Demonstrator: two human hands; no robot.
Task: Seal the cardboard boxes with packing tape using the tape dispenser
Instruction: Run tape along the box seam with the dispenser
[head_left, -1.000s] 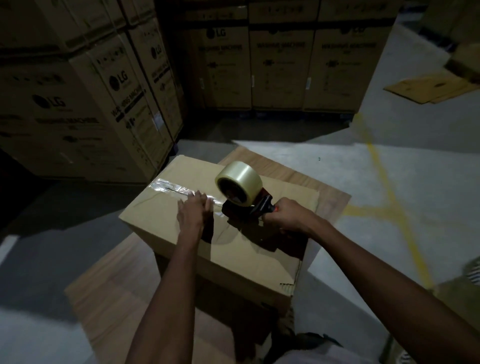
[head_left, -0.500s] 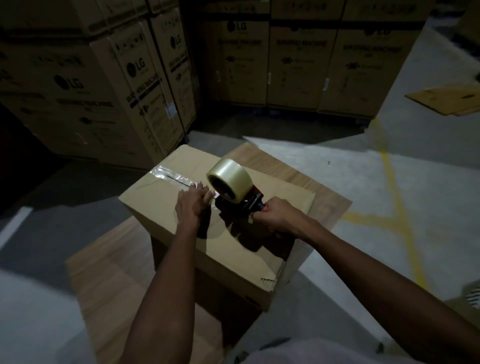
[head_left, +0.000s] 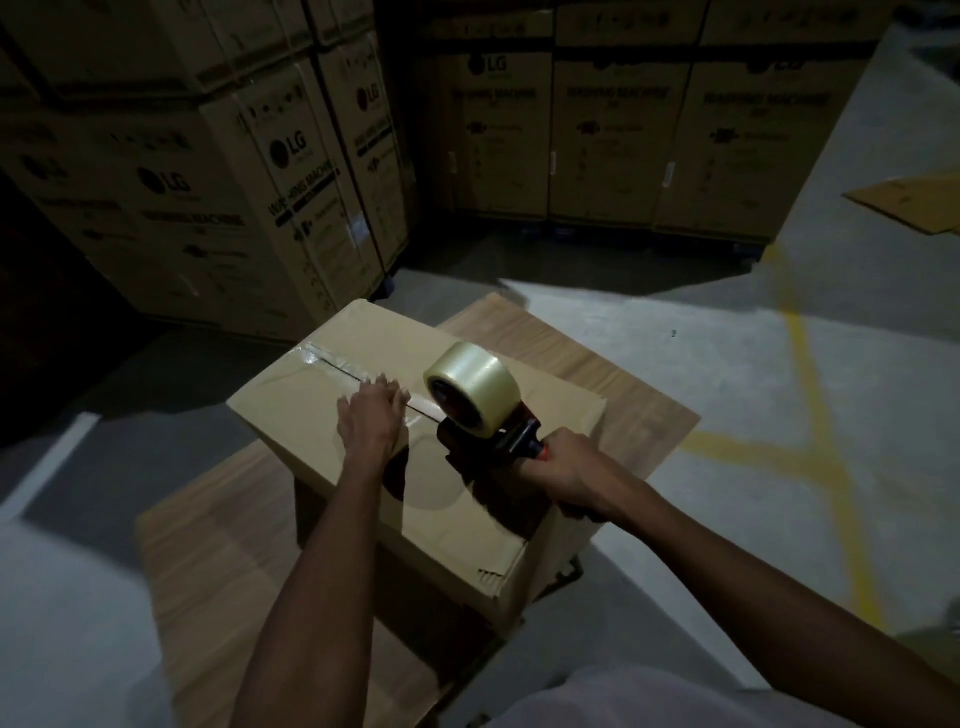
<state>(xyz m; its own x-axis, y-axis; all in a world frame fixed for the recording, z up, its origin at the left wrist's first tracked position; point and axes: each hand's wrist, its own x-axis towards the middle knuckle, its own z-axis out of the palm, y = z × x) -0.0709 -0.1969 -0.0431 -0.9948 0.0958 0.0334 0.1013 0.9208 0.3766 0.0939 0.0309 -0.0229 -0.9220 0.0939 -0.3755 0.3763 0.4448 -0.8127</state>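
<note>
Head view: 1 cardboard box (head_left: 415, 467) sits on a wooden bench (head_left: 623, 384) in a dim warehouse. A strip of tape (head_left: 332, 366) runs along the top seam from the box's 10 o'clock edge toward its middle. The left hand (head_left: 370, 420) lies flat on that strip with its fingers (head_left: 387, 387) straight, pressing it down just beside the tape dispenser (head_left: 493, 426). The right hand (head_left: 566, 470) has its fingers wrapped tightly around the dispenser's handle, at 4 o'clock from the roll (head_left: 472, 389). The dispenser's front end rests on the box top, about midway along the seam; the half toward 4 o'clock looks untaped.

Risks, as I judge them: if the dispenser lifts or tilts off the box top during the pull, the tape could wander off the seam, wrinkle, or leave the flaps gapped. If the left hand eases its pressure too early, the laid strip may peel up. The light is poor, so tracking the seam could be hard. Stacked appliance cartons (head_left: 249, 171) stand at 11 o'clock, well apart.
</note>
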